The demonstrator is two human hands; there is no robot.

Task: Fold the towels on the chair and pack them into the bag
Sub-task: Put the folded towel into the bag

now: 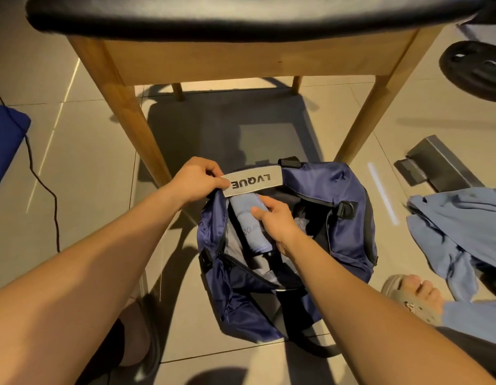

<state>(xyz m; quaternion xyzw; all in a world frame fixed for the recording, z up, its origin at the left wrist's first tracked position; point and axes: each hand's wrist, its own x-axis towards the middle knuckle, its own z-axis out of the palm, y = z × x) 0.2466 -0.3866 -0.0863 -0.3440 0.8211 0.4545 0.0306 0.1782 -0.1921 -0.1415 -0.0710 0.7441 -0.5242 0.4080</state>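
Bag [349, 218], navy, sits open on the floor between the person's feet, a slipper [408, 295] just right of it. Right hand [272, 220] is inside the mouth, fingers [258, 211] wrapped round a folded pale-blue towel [247, 218] and pushing it down. Left hand [196, 182] pinches the grey handle wrap [252, 180] and pulls that side up to hold the mouth wide.

Risks, judged: if the left pinch slips, the soft wall flops in and the towel snags on the rim. Let go too early and the fold may spring loose. The towel stands on end along the left wall and could tip over.

Contents: this towel, touching the grey lining. Dark and pale fabric shows beside it on the right; can't tell what it is.

A blue cloth [458, 226] lies crumpled on the floor to the right, maybe another towel, not certain. Chair [241, 59] stands just behind the bag, its seat top mostly out of view. A weight plate [474, 68] lies far right.
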